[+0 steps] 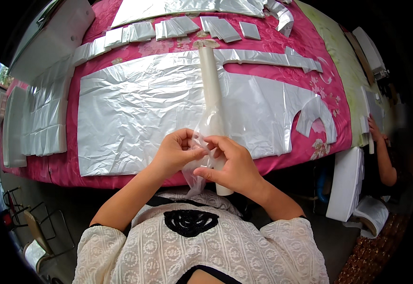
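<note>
A large silvery-white plastic sheet (pixel 130 109), cut with strap-like arms at its right end, lies flat and wrinkled on a pink flowered cloth. Across it, running away from me, rests a pale cream tube (pixel 210 78); its near end juts past the table edge. Over the tube's near part, my hands handle a thin clear plastic bag (pixel 196 182) that hangs down toward my lap. My left hand (pixel 174 150) pinches the film between thumb and fingers. My right hand (pixel 232 163) has its fingers curled on the film, its thumb held lower.
Folded silvery packets (pixel 137 32) line the far side, and stacked ones (pixel 48 116) fill the left beside a white box (pixel 57 38). Another silvery sheet (pixel 182 7) lies at the back. At right, another person's hand (pixel 376 128) is near a white foam block (pixel 346 182).
</note>
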### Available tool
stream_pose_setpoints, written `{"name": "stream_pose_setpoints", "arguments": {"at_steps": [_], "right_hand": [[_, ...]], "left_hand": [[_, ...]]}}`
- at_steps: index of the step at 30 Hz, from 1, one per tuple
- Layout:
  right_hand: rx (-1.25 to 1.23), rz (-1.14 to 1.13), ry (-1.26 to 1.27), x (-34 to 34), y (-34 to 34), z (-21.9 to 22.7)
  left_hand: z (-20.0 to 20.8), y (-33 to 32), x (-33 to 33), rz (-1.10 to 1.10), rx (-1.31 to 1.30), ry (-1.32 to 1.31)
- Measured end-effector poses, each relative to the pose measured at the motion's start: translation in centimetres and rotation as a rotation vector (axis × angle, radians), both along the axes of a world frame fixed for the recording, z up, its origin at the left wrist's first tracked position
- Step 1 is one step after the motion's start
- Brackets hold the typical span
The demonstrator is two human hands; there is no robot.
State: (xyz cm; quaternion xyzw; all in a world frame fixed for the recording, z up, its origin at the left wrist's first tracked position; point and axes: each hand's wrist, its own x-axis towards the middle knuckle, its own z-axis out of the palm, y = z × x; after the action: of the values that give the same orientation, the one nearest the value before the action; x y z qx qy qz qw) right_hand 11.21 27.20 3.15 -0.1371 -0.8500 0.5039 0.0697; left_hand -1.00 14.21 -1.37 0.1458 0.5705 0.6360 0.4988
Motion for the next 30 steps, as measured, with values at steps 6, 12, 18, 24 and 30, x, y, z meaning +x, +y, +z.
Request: {"name": "stream_pose_setpoints", "arguments": {"at_steps": [6,12,18,24,30], "right_hand": [[-0.590,-0.095,0.076,0.8,3.8,-3.3],[-0.275,-0.571,0.092,6.9,19.8,-4.5],[0.735,-1.110,0.208,16.5,29.7,-4.9],[0.168,-0.192,-0.305,6.7,5.2,-1.1],[-0.161,0.083,-0.582,5.4,1.0,-3.6]], "left_hand": [[0.5,1.0,-0.1,-0.001,0.007,-0.003],[0.2,0.3,-0.9,-0.008,-0.090,0.042],[-0.7,0.3,-1.4,-0.046,-0.057,0.012],[0.0,0.0,-2.1,-0.078,-0.157,0.082],[0.7,-4.8,-7.3,-0.067,-0.262,0.288]]}}
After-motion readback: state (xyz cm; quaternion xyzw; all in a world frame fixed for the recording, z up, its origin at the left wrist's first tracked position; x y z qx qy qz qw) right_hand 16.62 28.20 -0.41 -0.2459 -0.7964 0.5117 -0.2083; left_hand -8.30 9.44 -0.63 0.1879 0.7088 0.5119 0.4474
